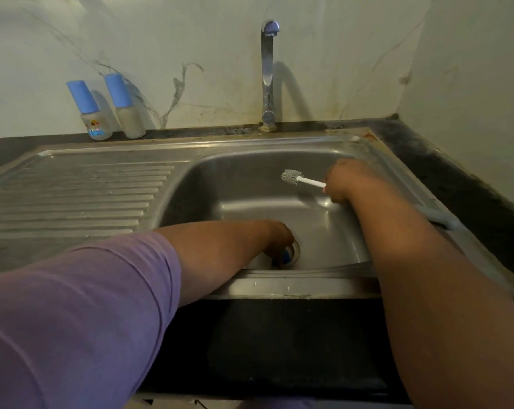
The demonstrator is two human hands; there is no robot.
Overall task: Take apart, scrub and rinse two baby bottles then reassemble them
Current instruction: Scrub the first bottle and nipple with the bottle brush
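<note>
Steel sink (279,160), centre: right hand (340,184) grips a white-handled bristle brush (301,180); left hand (278,239) fingers curl over a blue piece at the drain. Two blue-capped translucent bottles (92,113) stand upright, upper left, on the dark worktop (456,178).

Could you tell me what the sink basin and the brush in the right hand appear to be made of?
Sink basin: apparently stainless steel, brushed finish, with soft grey reflections. Brush: white handle looks plastic; the grey head's thick, stubby bristles suggest silicone, though that is uncertain.
</note>
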